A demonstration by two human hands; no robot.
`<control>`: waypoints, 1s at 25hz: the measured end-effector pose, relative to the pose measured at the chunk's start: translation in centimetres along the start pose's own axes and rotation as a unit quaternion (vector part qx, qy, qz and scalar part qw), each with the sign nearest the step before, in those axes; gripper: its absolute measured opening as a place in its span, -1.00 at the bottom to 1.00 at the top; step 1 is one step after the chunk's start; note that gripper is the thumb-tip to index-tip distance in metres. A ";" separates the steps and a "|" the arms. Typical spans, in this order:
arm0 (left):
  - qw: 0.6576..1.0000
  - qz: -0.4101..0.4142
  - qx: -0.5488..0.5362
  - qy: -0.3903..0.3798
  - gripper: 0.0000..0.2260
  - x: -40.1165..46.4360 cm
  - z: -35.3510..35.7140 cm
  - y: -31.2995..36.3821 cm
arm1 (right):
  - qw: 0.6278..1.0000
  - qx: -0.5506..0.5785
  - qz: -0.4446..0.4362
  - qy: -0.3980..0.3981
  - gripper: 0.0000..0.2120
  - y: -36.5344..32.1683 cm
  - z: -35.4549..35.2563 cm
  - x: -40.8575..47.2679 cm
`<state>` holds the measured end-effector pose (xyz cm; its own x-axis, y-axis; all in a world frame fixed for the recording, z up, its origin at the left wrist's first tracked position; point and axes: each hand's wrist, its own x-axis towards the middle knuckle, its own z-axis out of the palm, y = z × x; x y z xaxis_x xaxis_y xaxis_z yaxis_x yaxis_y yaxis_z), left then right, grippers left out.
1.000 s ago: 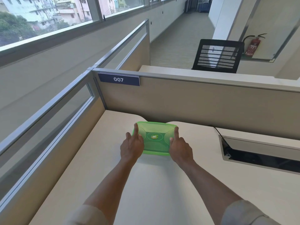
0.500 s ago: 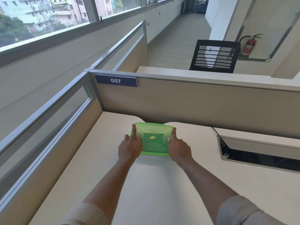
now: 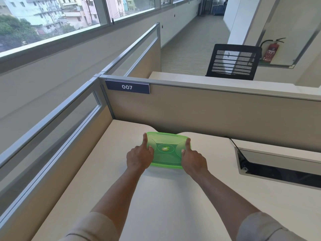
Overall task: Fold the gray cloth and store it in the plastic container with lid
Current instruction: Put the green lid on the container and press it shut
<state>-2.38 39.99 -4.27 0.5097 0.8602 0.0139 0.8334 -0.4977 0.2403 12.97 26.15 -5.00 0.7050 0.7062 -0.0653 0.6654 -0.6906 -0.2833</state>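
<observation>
A green translucent plastic container with its lid on sits on the beige desk, close to the back partition. My left hand grips its left side, thumb lying along the lid's left edge. My right hand grips its right side, thumb up on the lid's right edge. A round logo shows in the lid's middle. The gray cloth is not visible; the lid's tint hides whatever is inside.
The desk is bounded by a tan partition at the back with a "007" plate and a glazed partition on the left. An open cable tray is recessed at the right. A black mesh chair stands beyond the partition.
Both hands stay on the container's sides with thumbs on the lid. The container holds its place by the back partition; the view has shifted slightly.
</observation>
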 end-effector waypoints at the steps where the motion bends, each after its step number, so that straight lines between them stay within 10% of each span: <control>1: 1.000 -0.001 0.005 -0.001 -0.45 0.1 0.0 -0.1 | 1.000 -0.001 -0.003 0.000 -0.44 0.0 0.0 0.0; 19: 0.998 0.008 0.062 -0.010 -0.43 0.1 -0.6 1.2 | 0.999 0.014 0.036 0.022 -0.42 -0.7 -0.5 -0.6; 25: 0.989 0.147 -0.032 0.000 -0.46 -0.6 1.0 4.8 | 0.990 -0.004 -0.113 0.079 -0.45 -2.6 -0.9 0.3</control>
<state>1.47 36.99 -4.08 0.7283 0.6790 0.0924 0.6335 -0.7186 0.2867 11.68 27.94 -3.39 0.5667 0.8103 0.1491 0.8124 -0.5194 -0.2651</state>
